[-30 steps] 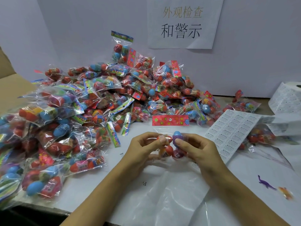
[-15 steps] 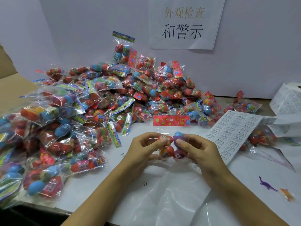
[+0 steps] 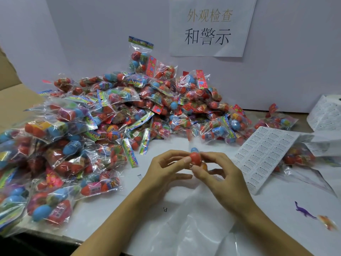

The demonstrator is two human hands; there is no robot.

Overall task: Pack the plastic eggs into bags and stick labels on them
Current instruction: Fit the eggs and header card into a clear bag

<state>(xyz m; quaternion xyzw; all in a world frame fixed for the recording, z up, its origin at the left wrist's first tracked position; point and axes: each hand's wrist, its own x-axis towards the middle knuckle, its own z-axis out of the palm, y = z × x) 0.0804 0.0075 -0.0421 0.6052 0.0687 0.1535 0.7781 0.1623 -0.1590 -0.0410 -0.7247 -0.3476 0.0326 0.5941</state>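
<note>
Fingers [image 3: 185, 159] of our left hand [image 3: 166, 169] and right hand [image 3: 219, 174] pinch a red egg [image 3: 195, 158] between them, above the desk [image 3: 103, 215], just before the heap of packed bags [image 3: 103, 122]; label sheet [image 3: 262, 156] lies right.

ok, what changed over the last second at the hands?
The egg packet was turned between both hands: a red egg now faces the camera where a blue-topped, purple-wrapped one showed before. The left hand and right hand still pinch it at the same spot above the table. The pile of packed bags, label sheet and purple toy dinosaur stayed put.
</note>
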